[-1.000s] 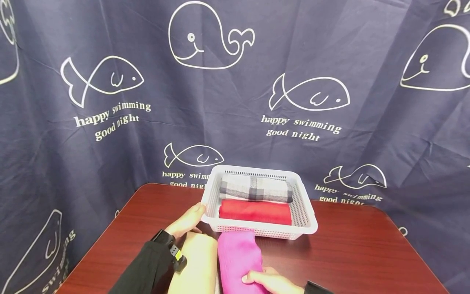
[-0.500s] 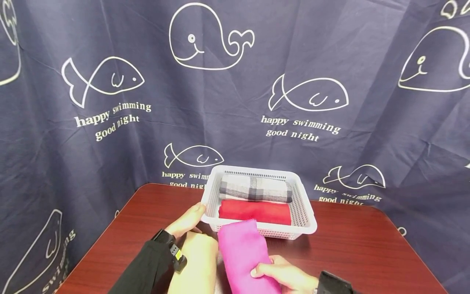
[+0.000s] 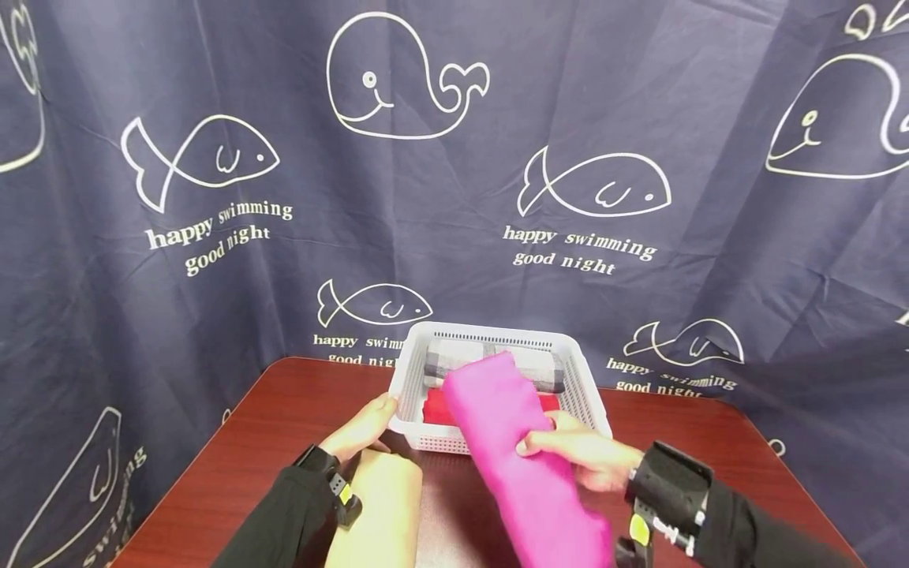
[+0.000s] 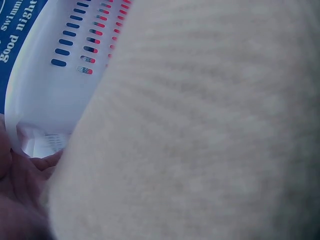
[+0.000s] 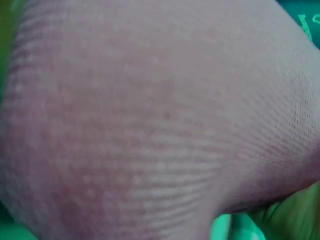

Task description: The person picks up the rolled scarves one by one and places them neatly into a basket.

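My right hand [image 3: 578,454] grips a rolled magenta cloth [image 3: 521,450] and holds it lifted at a slant, its far end over the white plastic basket [image 3: 589,410]. That cloth fills the right wrist view [image 5: 150,125]. In the basket lie a grey plaid roll [image 3: 454,355] at the back and a red roll [image 3: 435,409] in front, both partly hidden by the magenta cloth. My left hand [image 3: 358,430] rests with straight fingers against the basket's near left corner [image 4: 55,95]. A beige rolled cloth [image 3: 379,509] lies on the table beside my left wrist and fills the left wrist view [image 4: 200,130].
The dark red-brown table [image 3: 710,442] carries the basket at its far middle. A navy curtain [image 3: 213,237] printed with white fish and whales hangs close behind and around the table.
My right hand has lifted the magenta cloth off the table and carried it forward and up, so its far end now hangs over the basket. The left hand has stayed at the basket's corner.
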Motion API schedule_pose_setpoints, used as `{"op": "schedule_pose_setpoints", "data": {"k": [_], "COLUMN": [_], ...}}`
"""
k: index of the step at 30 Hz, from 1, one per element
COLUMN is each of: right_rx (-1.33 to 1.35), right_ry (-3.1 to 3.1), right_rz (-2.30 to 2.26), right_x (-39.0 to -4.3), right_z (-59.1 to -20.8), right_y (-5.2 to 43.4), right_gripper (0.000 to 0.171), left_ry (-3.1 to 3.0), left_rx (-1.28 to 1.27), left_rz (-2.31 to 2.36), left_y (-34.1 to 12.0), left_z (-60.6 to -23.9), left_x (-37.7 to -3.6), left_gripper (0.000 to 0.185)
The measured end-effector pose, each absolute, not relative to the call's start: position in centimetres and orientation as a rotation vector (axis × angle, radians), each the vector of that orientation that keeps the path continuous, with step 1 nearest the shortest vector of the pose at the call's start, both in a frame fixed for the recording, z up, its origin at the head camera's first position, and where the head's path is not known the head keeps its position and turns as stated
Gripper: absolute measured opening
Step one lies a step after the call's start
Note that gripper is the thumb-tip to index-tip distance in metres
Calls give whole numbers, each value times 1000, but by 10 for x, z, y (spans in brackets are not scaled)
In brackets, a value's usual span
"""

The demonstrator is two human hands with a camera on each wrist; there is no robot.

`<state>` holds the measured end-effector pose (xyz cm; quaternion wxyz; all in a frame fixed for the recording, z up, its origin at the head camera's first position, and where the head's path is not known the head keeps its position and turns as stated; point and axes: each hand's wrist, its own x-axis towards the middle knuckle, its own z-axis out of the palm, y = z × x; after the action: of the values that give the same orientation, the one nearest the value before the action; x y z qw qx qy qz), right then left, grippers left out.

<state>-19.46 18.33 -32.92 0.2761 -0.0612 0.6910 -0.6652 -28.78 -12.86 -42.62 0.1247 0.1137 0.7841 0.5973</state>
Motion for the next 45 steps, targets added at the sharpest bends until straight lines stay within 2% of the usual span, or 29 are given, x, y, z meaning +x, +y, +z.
{"op": "schedule_pose_setpoints", "data": {"k": [6, 12, 18, 24, 28, 33, 40, 45], "right_rx": [-225, -376, -453, -579, -629, -691, -956, -1017], "right_ry": [2006, 2185, 2370, 2512, 2535, 2521, 2446, 2321], "right_rz": [-1705, -1672, -1583, -1417, -1335, -1225, -799, -785], "right_x": [-221, -254, -286, -311, -324, -341, -349, -356], "right_z": [-308, -290, -271, -263, -272, -301, -341, -350], "right_y": [195, 208, 220, 222, 217, 200, 171, 167], "right_gripper": [22, 38, 29, 38, 42, 48, 33, 27], "left_ry": [2309, 2295, 2274, 2270, 2272, 2279, 2263, 2260], "left_rx": [329, 352, 393, 382, 372, 349, 380, 400], "left_rz": [1730, 1733, 1732, 1728, 1739, 1739, 1725, 1724], "left_y": [-129, -129, -129, -128, -130, -135, -136, -135], "left_z": [-428, -427, -428, -427, -428, -432, -434, -430], "left_x": [-288, -287, -288, -288, -287, -283, -279, -284], "left_gripper": [45, 45, 46, 47, 48, 49, 52, 52]}}
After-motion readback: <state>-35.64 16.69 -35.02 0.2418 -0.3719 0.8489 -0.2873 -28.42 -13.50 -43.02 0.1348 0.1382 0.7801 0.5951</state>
